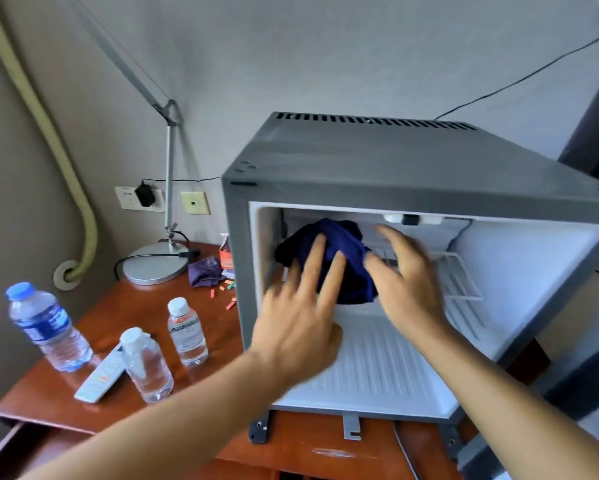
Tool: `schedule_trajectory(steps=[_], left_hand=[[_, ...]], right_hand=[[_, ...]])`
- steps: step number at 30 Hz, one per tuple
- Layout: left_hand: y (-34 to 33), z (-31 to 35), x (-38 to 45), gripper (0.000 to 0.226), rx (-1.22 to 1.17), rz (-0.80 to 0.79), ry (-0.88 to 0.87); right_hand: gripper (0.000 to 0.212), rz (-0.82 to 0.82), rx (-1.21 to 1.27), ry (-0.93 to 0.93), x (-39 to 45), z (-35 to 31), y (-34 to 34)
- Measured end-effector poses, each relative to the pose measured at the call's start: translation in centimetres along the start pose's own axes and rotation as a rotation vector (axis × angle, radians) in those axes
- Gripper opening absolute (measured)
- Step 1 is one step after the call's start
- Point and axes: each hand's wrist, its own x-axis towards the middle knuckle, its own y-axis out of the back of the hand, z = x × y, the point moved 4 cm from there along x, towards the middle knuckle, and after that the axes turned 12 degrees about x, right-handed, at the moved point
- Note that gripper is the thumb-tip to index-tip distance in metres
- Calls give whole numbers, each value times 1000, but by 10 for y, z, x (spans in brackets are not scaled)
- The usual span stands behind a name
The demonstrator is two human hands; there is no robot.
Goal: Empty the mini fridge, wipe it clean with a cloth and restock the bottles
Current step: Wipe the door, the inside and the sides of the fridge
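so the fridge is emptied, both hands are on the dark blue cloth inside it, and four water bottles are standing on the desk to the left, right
Not quite: the head view shows three water bottles on the desk, not four. The rest holds: the fridge is emptied, and left hand and right hand are on the dark blue cloth.

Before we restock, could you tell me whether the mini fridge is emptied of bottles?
Yes: the mini fridge holds only the dark blue cloth; three bottles stand outside on the table.

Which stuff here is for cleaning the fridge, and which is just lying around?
For the job: mini fridge, dark blue cloth inside it, three water bottles on the table, left hand, right hand.

Just lying about: desk lamp, remote control, purple rag, small orange bits.
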Motion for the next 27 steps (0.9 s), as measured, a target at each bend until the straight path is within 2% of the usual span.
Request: schedule_trajectory(steps=[1, 2, 3, 5, 7, 9, 11, 16, 21, 25, 27], left_hand=[[-10, 6, -13, 103, 59, -59, 17], [-18, 11, -27, 105, 95, -112, 24], [-23, 13, -41, 102, 123, -165, 15], [-26, 9, -68, 76, 149, -196, -40], [-18, -4, -85, 58, 142, -176, -89], [-5, -18, -90, 53, 117, -102, -122], [9, -30, -86, 52, 90, -77, -117], [46, -41, -82, 55, 7, -106, -32], [97, -53, -80, 56, -125, -83, 22], [141, -53, -74, 52, -182, -9, 45], [152, -35, -76, 50, -259, -21, 3]], right_hand=[[63, -135, 91, -120, 4, -8, -25], [75, -265, 42, -167, 8, -14, -50], [91, -360, -117, -169, 9, -18, -72], [110, -374, -412, -202, 15, -15, -96], [101, -283, -423, -232, 26, -16, -106], [80, -226, -395, -92, 21, -29, -112], [69, -247, -389, 26, 1, -43, -115], [67, -339, -277, 11, -36, -65, -71], [69, -494, -179, -150, -84, -93, -3], [70, -386, -26, -213, -119, -115, 65], [72, -305, -25, -252, -134, -126, 103]])
